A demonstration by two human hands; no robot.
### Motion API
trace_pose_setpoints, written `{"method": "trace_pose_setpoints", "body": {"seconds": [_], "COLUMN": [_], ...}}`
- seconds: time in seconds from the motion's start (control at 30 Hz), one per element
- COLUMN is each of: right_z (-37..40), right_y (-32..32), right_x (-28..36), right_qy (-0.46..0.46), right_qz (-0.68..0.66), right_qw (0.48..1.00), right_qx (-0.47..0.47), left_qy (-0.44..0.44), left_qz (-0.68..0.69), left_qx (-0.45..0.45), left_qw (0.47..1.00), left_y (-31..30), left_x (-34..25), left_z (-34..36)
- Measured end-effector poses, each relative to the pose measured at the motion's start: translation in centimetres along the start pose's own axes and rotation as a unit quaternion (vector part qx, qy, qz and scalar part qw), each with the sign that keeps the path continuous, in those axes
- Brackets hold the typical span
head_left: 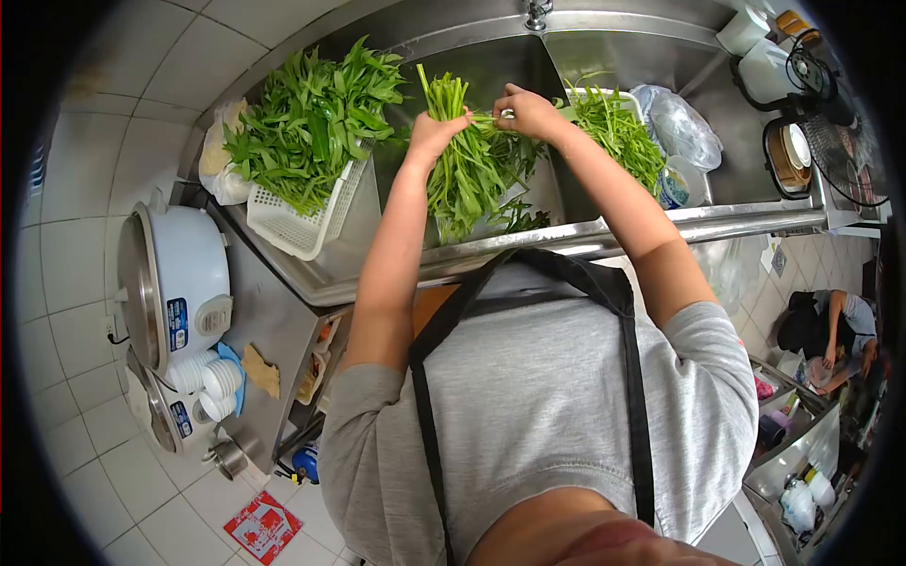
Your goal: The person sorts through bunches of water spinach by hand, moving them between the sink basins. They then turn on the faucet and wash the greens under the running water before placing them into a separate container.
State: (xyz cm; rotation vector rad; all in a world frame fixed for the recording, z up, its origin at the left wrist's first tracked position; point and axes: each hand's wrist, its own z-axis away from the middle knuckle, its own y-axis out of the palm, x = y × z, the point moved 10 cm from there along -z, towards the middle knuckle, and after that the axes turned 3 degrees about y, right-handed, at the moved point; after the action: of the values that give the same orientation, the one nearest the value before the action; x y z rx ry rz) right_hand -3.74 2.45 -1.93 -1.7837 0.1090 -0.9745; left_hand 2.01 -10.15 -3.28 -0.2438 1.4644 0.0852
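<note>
A bunch of leafy greens (462,174) hangs over the sink basin (514,66), its cut stems pointing up and its leaves down. My left hand (438,137) is wrapped round the stems. Just to the right, my right hand (528,113) has its fingers pinched together on a light green stem (482,120) that reaches across from the bunch. Something small and shiny shows at the right fingers; I cannot make out what it is. Loose dark leaves (522,219) lie low in the basin under the bunch.
A white plastic basket (293,222) heaped with greens stands at the left. On the right, another white basket (630,102) holds greens beside clear plastic bags (684,127). A tap (538,13) rises behind the basin. A rice cooker (184,278) is at far left; a person (840,330) works at far right.
</note>
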Motion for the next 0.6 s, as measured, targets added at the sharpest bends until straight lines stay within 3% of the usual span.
{"method": "trace_pose_setpoints", "body": {"seconds": [0.17, 0.23, 0.27, 0.3, 0.37, 0.4, 0.47, 0.53, 0.6], "right_z": [-0.2, -0.7, -1.0, -1.3, -1.7, -1.8, -1.2, -0.9, -1.0], "right_y": [-1.7, -2.1, -1.9, -1.3, -0.1, -0.1, 1.5, 2.1, 3.3], "right_x": [0.9, -0.1, -0.3, -1.3, -2.7, -2.6, -4.4, -5.6, -6.0], "right_qy": [-0.010, 0.009, 0.008, 0.032, 0.066, 0.065, 0.178, 0.228, 0.244], "right_qz": [0.019, -0.082, -0.082, -0.183, -0.353, -0.352, -0.516, -0.535, -0.622], "right_qw": [0.997, 0.991, 0.991, 0.979, 0.931, 0.931, 0.835, 0.811, 0.741], "right_qx": [-0.079, -0.107, -0.106, -0.086, -0.065, -0.065, -0.064, -0.070, -0.062], "left_qy": [0.029, 0.069, 0.069, 0.075, 0.097, 0.099, 0.112, 0.130, 0.164], "left_qz": [-0.023, -0.134, -0.134, -0.137, -0.146, -0.146, -0.175, -0.166, -0.172], "left_qx": [-0.016, -0.059, -0.060, -0.095, -0.152, -0.153, -0.173, -0.172, -0.183], "left_qw": [0.999, 0.987, 0.987, 0.983, 0.973, 0.972, 0.963, 0.962, 0.954], "left_y": [-0.3, -1.1, -1.1, -1.5, -2.0, -1.8, -1.7, -1.0, -0.5], "left_x": [-1.4, -2.2, -2.0, -2.4, -3.3, -3.3, -3.7, -4.4, -5.2], "left_z": [0.4, 0.6, 0.6, 0.8, 1.2, 1.2, 1.5, 1.6, 1.7]}}
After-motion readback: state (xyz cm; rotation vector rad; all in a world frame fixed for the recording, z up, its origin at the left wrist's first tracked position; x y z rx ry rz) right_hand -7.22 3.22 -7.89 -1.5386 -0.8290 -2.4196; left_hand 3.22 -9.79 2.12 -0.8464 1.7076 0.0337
